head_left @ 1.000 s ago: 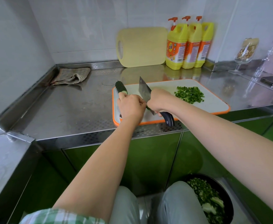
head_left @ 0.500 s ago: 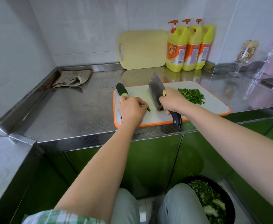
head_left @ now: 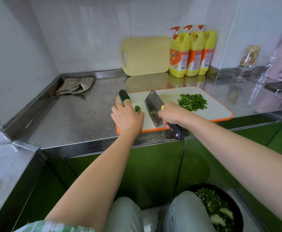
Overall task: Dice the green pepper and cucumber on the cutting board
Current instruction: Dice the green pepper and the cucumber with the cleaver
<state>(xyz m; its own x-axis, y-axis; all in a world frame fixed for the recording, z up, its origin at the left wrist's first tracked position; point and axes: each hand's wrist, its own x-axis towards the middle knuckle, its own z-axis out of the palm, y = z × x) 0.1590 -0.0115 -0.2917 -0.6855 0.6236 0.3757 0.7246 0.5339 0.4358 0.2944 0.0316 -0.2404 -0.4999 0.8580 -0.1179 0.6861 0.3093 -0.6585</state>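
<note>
A single wide-angle head view looks forward and down from behind and above the left hand (head_left: pixel 127 117) and right hand (head_left: pixel 172 114) (both arms outstretched); tiled wall (head_left: pixel 103 30) beyond them, knees (head_left: pixel 125 213) nearer.

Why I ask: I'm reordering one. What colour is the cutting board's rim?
Orange rim on the cutting board, head view.
</note>
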